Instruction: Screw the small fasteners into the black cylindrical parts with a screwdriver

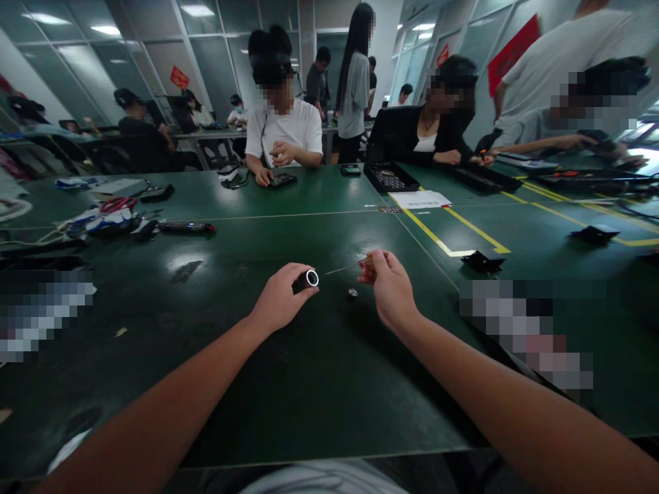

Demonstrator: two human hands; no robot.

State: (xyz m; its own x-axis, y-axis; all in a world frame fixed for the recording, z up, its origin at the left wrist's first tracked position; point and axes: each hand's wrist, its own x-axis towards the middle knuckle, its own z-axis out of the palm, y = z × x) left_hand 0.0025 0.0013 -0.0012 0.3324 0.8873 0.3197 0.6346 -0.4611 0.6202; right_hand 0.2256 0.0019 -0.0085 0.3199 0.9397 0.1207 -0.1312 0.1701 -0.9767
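My left hand (281, 298), well in from the near edge of the dark green, smooth-topped table (319, 398), is curled round a short black cylinder with a white-ringed end (311, 278); I take it the fingers and thumb grip its sides so that the ringed face lies uncovered and in plain sight from up here. My right hand (394, 288), apart from the left, is pinched on one end of a thin, pale, needle-like rod (342, 269), likely so its slim length is unobstructed; the free tip points toward the cylinder without touching it, and the fingers hide whatever handle it may have. A small, round, silvery piece with dark spots (353, 293) lies on the table below the gap between my hands, within easy reach, I judge, though I cannot tell its material. Toward the table's left edge, a slim dark tool with a red tip (186, 228) lies beside a heap of white-and-blue cloth (107, 221), perhaps set there to leave the middle free for handling. By the far edge, a black rectangular tray of small parts (391, 177) presumably gathers loose pieces within its rim
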